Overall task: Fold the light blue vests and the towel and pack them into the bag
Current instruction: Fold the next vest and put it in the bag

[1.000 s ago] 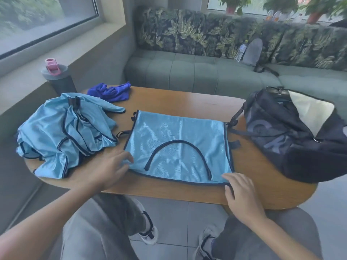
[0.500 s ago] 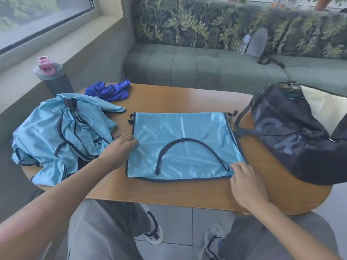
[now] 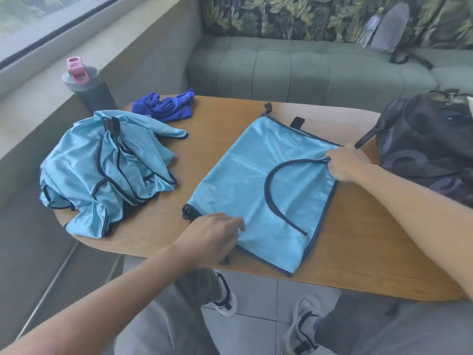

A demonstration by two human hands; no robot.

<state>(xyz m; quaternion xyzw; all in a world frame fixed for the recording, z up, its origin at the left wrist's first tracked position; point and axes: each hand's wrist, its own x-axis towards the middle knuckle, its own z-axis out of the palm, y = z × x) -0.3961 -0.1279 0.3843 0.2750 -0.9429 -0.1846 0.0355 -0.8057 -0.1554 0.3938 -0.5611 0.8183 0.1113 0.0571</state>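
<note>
Flat light blue vest [image 3: 245, 185] lay slanted on the tabletop [image 3: 358, 247] between both hands, right hand [image 3: 348, 165] fingers pinching its far neckline edge, left hand [image 3: 212, 239] fingers relaxed, pressing its near corner.

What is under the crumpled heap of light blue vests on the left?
The heap of vests lies on the wooden table, its lower-left edge overhanging the rim. Whatever else may lie beneath is covered.
</note>
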